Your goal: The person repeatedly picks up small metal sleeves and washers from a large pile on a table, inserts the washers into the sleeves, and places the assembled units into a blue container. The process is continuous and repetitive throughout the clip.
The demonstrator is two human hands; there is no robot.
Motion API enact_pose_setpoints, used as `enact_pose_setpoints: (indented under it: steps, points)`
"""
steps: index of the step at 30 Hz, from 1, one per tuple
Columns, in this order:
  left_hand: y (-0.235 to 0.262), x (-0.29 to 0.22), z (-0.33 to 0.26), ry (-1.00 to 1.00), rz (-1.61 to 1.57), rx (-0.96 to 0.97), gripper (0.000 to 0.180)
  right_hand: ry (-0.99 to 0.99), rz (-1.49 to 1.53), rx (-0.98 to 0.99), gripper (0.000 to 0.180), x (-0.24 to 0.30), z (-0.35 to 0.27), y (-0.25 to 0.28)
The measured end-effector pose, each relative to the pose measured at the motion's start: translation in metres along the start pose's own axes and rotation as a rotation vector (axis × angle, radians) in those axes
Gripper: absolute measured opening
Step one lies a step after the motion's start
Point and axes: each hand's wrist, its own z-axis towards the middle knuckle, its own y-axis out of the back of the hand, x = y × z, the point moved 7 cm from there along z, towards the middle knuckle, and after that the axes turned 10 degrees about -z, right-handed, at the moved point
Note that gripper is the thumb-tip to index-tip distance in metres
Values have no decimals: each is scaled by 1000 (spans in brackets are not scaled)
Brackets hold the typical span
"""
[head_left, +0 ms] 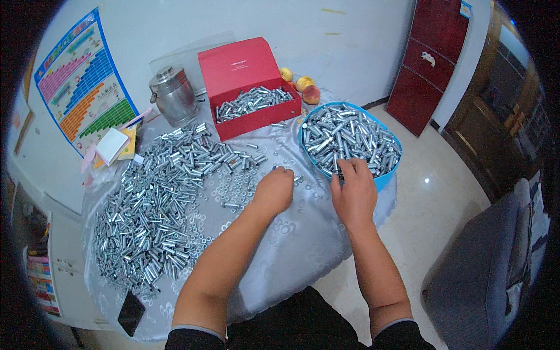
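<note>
My left hand (276, 190) is closed low over the tablecloth, its fingers pressed together; whatever it holds is mostly hidden. Small washers and nuts (232, 185) lie beside it. At the near edge of a light blue basin (382, 182), my right hand (356, 192) curls its fingers down at the heaped silvery metal bolts (350, 134). One bolt stands up by its thumb and forefinger, but the grip itself is hard to make out. Left of my hands spreads a big pile of metal bolts and sleeves (154, 204).
Behind the pile, an open red box (259, 119) holds more bolts. A steel canister (175, 99), notepads (112, 146) and several peaches (311, 94) stand or lie around it. A black phone (131, 313) rests at the near left edge. A grey sofa (472, 268) is at right.
</note>
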Motion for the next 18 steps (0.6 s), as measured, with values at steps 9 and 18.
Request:
enact_pose_setpoints:
  steps: [9, 18]
  points:
    - [41, -16, 14, -74, -413, -342, 18, 52, -100, 46, 29, -8, 15, -2]
    - [50, -53, 81, -165, -411, -430, 21, 32, 143, -116, 31, -38, 15, 1]
